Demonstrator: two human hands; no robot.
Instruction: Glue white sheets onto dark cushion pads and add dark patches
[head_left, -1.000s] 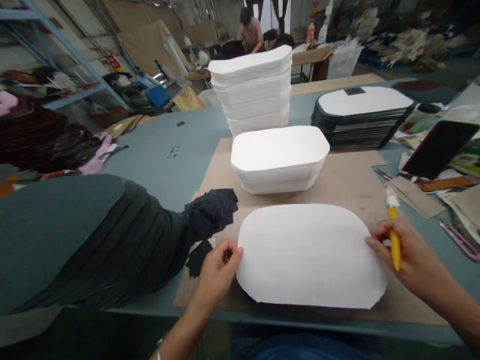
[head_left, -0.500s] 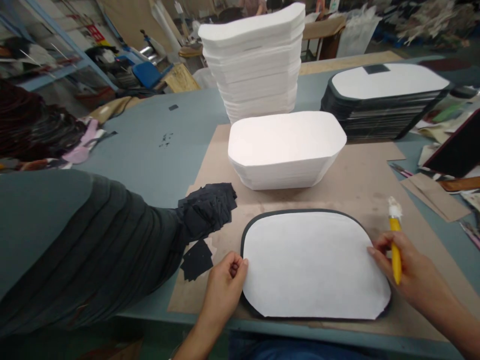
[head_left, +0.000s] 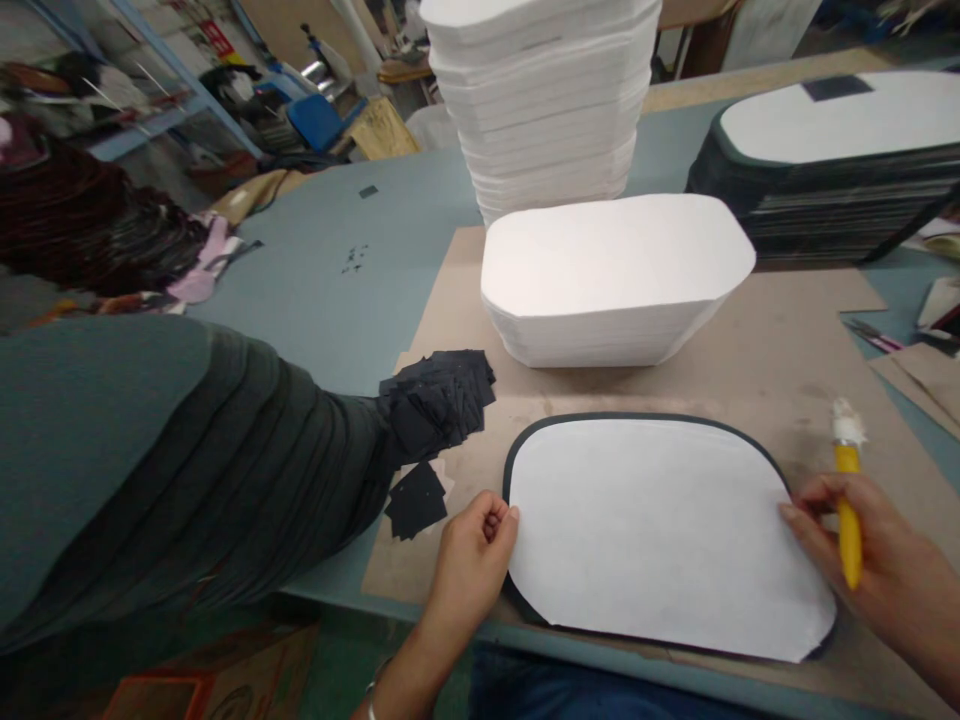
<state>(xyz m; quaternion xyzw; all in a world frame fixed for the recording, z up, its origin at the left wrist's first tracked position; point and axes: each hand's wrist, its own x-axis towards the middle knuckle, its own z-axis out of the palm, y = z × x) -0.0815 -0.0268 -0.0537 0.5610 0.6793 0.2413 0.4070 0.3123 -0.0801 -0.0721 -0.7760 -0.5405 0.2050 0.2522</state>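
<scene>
A white rounded panel (head_left: 667, 540) lies over a slightly larger dark piece (head_left: 514, 600), whose rim shows around it. My left hand (head_left: 474, 550) is closed, thumb and finger pinching the panel's left edge. In my right hand (head_left: 877, 545) is a yellow-handled brush (head_left: 847, 500), its bristles coated in something white and pointing away from me. The thumb and fingertip of that hand also touch the panel's right edge. Just left of my left hand are small dark squares (head_left: 416, 500), with a heap of more squares (head_left: 439, 400) behind them.
Behind the panel stands a low stack of white panels (head_left: 615, 260), then a taller white stack (head_left: 547, 110). A stack of dark-backed panels (head_left: 825, 200) is at the back right. Large dark sheets (head_left: 187, 480) are piled at left. Brown board (head_left: 787, 330) covers part of the table.
The view has shifted, so the scene sits farther right in it. Both hands stay at the white panel's edges, and the brush remains in my right hand.
</scene>
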